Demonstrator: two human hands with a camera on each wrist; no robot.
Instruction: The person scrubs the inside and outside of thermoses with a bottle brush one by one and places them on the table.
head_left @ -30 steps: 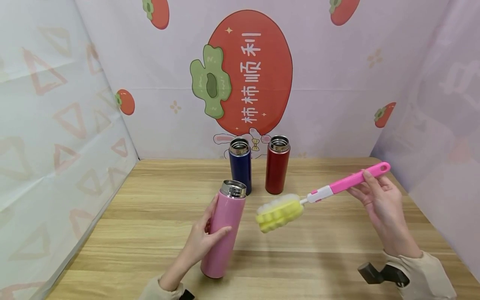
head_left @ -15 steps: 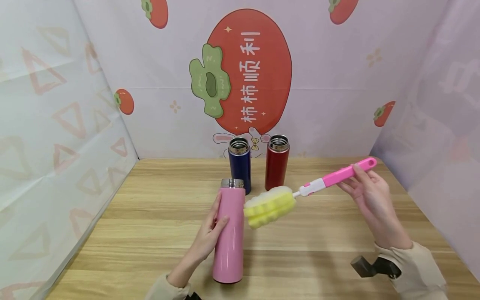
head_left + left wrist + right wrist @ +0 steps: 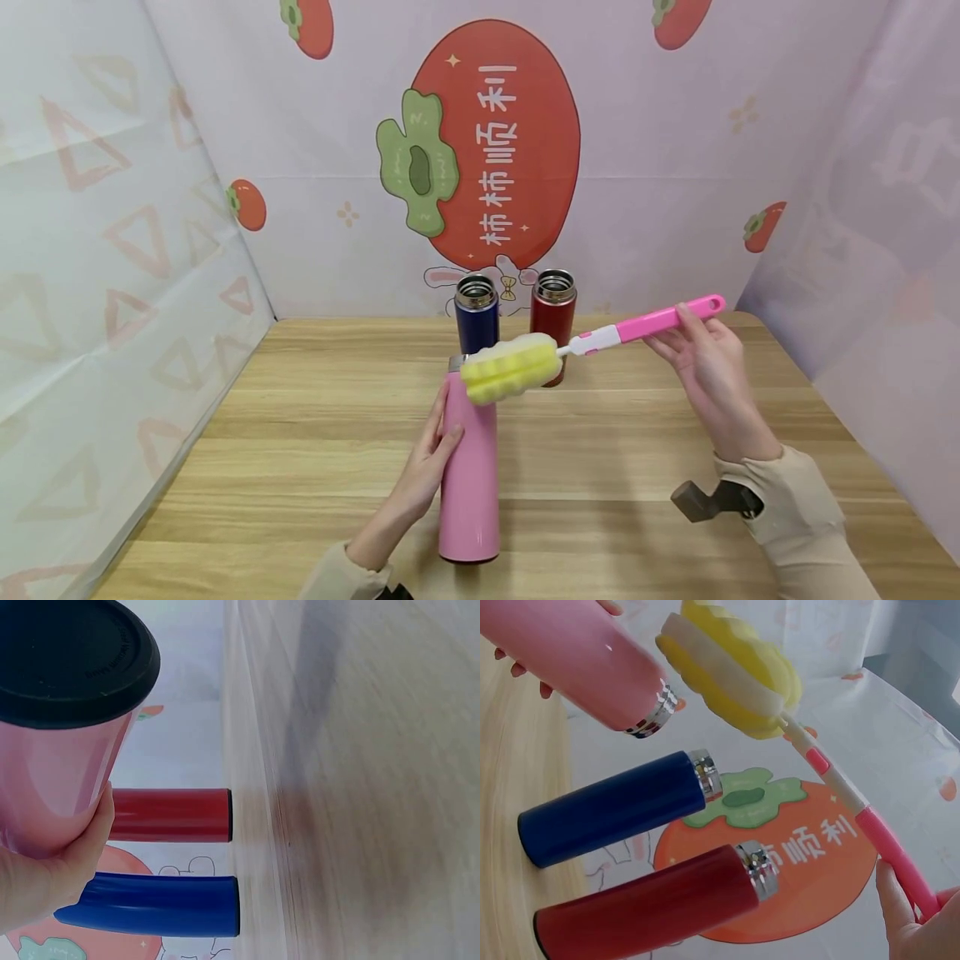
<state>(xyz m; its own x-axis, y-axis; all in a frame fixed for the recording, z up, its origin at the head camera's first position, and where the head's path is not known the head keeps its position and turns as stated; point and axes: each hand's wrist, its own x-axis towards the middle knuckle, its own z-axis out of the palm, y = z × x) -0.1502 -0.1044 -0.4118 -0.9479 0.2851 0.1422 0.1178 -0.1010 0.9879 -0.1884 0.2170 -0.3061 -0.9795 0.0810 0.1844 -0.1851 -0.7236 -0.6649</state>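
Note:
A pink thermos bottle (image 3: 471, 492) is held in my left hand (image 3: 426, 468), its thumb across the near side. Its black base (image 3: 67, 667) shows from below in the left wrist view, off the table. My right hand (image 3: 708, 367) pinches the pink handle (image 3: 660, 322) of a bottle brush (image 3: 596, 339). The brush's yellow and white sponge head (image 3: 510, 371) points left. From the head view it overlaps the thermos's upper end and hides most of the metal mouth; in the right wrist view a gap shows between sponge and mouth (image 3: 656, 712).
Behind the pink bottle, a blue thermos (image 3: 477, 327) and a red thermos (image 3: 553, 312) stand upright and lidless on the wooden table (image 3: 322, 450). A printed cloth backdrop (image 3: 645, 183) rises at the table's back, with cloth sides at left and right.
My right hand has carried the brush left and upward, from beside the pink bottle to in front of its top. My left hand has shifted the bottle right and made it more upright.

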